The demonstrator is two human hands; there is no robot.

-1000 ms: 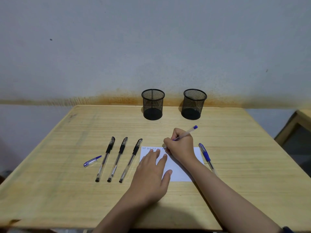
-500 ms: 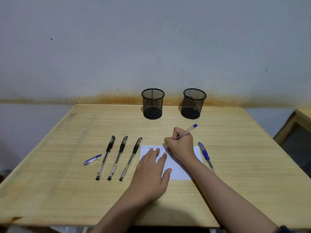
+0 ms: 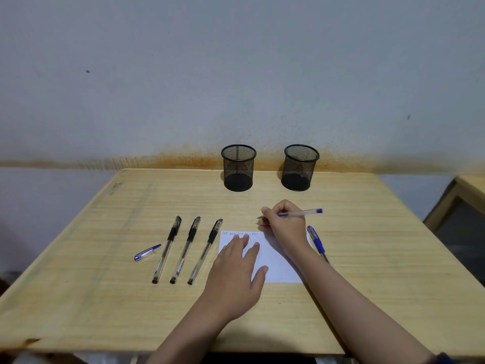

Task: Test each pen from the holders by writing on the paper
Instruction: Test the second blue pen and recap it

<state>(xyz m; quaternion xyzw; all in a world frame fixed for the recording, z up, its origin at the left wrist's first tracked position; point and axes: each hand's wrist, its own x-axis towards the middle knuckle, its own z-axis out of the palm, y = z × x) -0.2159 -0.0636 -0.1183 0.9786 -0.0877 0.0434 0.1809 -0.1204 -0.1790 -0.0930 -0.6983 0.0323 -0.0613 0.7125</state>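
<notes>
My right hand (image 3: 284,225) grips a clear pen with a blue end (image 3: 301,213), its tip lifted just beyond the top edge of the white paper (image 3: 275,258). Several small written words run along the paper's top. My left hand (image 3: 236,269) lies flat on the paper, fingers straight. Three black capped pens (image 3: 187,249) lie side by side left of the paper. A blue capped pen (image 3: 316,241) lies right of the paper, partly behind my right wrist. A loose blue cap (image 3: 147,252) lies at the far left. Two black mesh holders (image 3: 238,168) (image 3: 300,168) stand at the back.
The wooden table (image 3: 367,245) stands against a grey wall. Another wooden piece of furniture (image 3: 456,206) stands off the table's right side.
My right hand has lifted the pen off the paper and tilted it flatter, its blue end swinging right. My left hand stays pressed on the paper.
</notes>
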